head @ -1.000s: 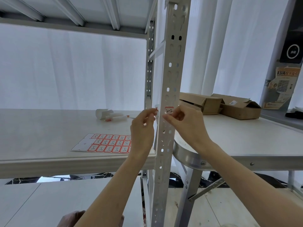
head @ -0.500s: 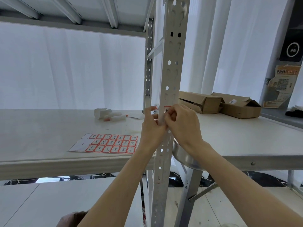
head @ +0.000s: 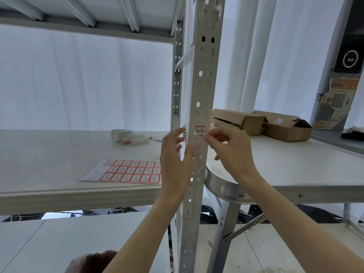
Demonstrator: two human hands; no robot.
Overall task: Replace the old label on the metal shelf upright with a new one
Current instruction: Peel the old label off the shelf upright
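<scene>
Left hand (head: pixel 175 160) and right hand (head: pixel 230 148) have parted off the upright (head: pixel 204 85), baring one red-edged white label (head: pixel 200 131) with a black scrawl, above the shelf's (head: pixel 59 154) front edge. Left fingers (head: pixel 173 134) are spread apart. Right fingers (head: pixel 214 133) curl beside the label; I cannot tell whether they grip it. One sheet (head: pixel 126 171), two boxes (head: pixel 238 121).

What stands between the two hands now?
Between the left hand and the right hand stands the metal shelf upright, its red-bordered label near their fingertips, as the head view shows.

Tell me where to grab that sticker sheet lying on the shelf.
Take the sticker sheet by its blank white left end, where stickers are gone, coming from the shelf's front edge. It lies flat near that edge, so probably slide it out and pinch underneath.
</scene>
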